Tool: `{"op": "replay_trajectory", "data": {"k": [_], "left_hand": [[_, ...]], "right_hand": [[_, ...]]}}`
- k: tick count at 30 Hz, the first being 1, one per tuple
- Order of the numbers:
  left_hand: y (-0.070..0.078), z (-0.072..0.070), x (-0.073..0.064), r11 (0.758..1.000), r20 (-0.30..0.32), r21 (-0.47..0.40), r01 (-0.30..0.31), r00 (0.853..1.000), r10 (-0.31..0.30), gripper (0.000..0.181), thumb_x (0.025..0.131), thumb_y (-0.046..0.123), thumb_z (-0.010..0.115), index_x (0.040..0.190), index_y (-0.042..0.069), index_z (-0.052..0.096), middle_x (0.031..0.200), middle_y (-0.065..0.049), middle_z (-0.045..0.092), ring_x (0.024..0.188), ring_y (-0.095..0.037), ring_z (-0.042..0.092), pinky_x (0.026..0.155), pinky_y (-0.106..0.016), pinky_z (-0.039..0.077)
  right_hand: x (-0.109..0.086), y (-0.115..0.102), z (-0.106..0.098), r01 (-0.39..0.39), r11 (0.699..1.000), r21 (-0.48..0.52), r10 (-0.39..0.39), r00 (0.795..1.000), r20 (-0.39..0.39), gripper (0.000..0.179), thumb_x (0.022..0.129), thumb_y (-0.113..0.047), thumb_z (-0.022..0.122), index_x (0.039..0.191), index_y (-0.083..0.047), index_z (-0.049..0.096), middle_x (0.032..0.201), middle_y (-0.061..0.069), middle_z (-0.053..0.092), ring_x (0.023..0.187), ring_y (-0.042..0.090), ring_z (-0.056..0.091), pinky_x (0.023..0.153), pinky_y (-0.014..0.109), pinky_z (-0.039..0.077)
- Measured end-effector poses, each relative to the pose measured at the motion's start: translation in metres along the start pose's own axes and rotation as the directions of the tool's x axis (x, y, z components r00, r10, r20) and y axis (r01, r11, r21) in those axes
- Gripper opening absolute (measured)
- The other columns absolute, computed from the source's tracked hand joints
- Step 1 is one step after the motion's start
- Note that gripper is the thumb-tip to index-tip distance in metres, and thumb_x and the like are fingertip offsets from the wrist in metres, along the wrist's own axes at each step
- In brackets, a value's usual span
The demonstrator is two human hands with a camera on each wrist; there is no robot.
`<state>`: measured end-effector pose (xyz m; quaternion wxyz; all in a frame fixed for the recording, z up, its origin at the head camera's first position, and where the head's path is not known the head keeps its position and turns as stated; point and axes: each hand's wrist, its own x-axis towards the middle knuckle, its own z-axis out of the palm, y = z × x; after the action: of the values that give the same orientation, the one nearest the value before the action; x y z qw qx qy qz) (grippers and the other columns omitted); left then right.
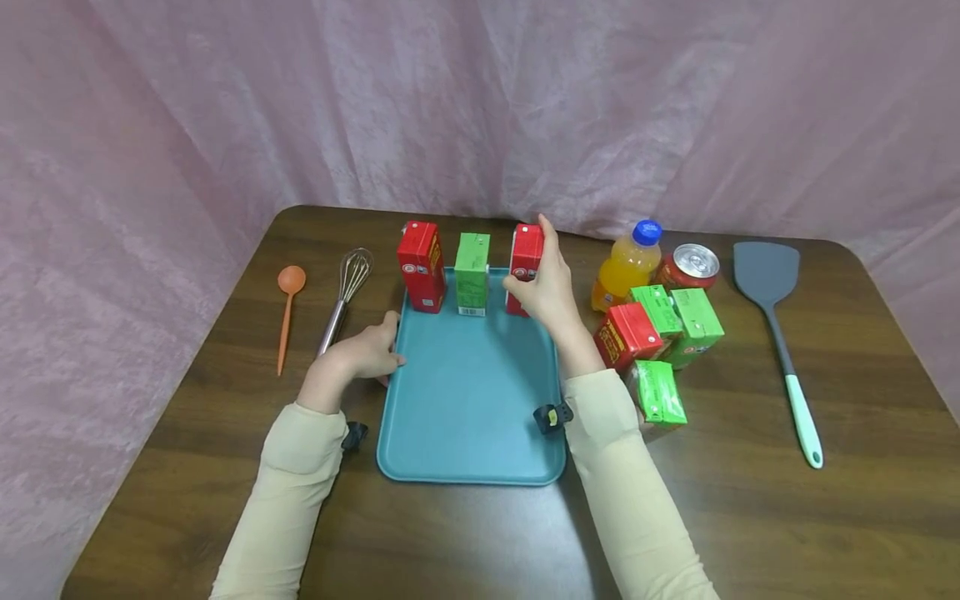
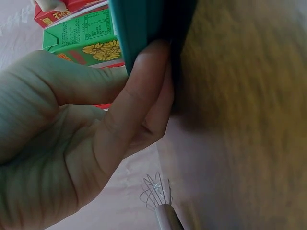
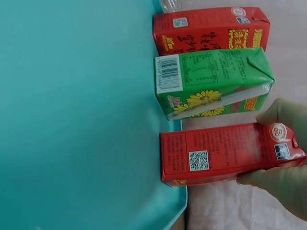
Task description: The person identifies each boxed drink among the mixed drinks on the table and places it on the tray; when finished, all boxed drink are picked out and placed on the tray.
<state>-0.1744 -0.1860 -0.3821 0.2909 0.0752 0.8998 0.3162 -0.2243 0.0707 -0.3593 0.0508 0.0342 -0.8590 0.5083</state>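
A teal tray (image 1: 472, 400) lies on the table, and my left hand (image 1: 367, 348) holds its left rim. In the left wrist view the thumb is on the rim and the fingers (image 2: 136, 100) curl beneath it. My right hand (image 1: 551, 292) pinches a red drink carton (image 3: 216, 151) between thumb and fingers. That carton stands upright at the tray's back right corner. A green drink carton (image 1: 472, 275) stands at the middle of the back edge. Another red carton (image 1: 422, 267) is upright at the back left corner.
Right of the tray are an orange drink bottle (image 1: 626, 267), a red can (image 1: 686, 268), a red carton (image 1: 626, 335) and several green cartons (image 1: 695, 325). A spatula (image 1: 776, 325) lies at the far right. A whisk (image 1: 347, 292) and an orange spoon (image 1: 287, 308) lie on the left.
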Motion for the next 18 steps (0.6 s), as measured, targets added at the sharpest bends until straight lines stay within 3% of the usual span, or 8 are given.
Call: {"op": "replay_trajectory", "data": {"k": [8, 13, 18], "left_hand": [[0.003, 0.0, -0.001, 1.0, 0.0, 0.022, 0.016, 1.0, -0.016, 0.066, 0.092, 0.003, 0.052, 0.141, -0.007, 0.008, 0.094, -0.023, 0.054, 0.064, -0.022, 0.063, 0.07, -0.037, 0.051], [0.003, 0.0, -0.001, 1.0, 0.004, 0.01, 0.013, 1.0, -0.013, 0.067, 0.092, 0.003, 0.052, 0.141, -0.007, 0.008, 0.094, -0.023, 0.054, 0.065, -0.022, 0.063, 0.069, -0.037, 0.052], [0.001, -0.001, -0.001, 1.0, 0.009, 0.008, 0.01, 1.0, -0.01, 0.066, 0.093, 0.004, 0.051, 0.141, -0.007, 0.008, 0.093, -0.022, 0.054, 0.065, -0.022, 0.063, 0.068, -0.036, 0.052]], "right_hand": [[-0.002, 0.001, 0.002, -0.03, 0.999, 0.012, 0.031, 0.999, -0.021, 0.094, 0.077, -0.006, 0.069, 0.149, -0.017, 0.009, 0.131, 0.017, 0.047, 0.11, 0.03, 0.05, 0.094, 0.044, 0.043], [-0.009, -0.005, -0.001, -0.055, 0.998, 0.009, 0.055, 0.998, -0.024, 0.096, 0.08, -0.015, 0.071, 0.15, -0.014, 0.005, 0.143, 0.016, 0.036, 0.125, 0.03, 0.042, 0.103, 0.044, 0.036], [-0.029, -0.025, -0.014, 0.026, 1.0, -0.015, -0.026, 0.999, -0.027, 0.094, 0.081, -0.024, 0.072, 0.15, -0.013, 0.009, 0.15, 0.012, 0.026, 0.133, 0.027, 0.034, 0.105, 0.045, 0.033]]}}
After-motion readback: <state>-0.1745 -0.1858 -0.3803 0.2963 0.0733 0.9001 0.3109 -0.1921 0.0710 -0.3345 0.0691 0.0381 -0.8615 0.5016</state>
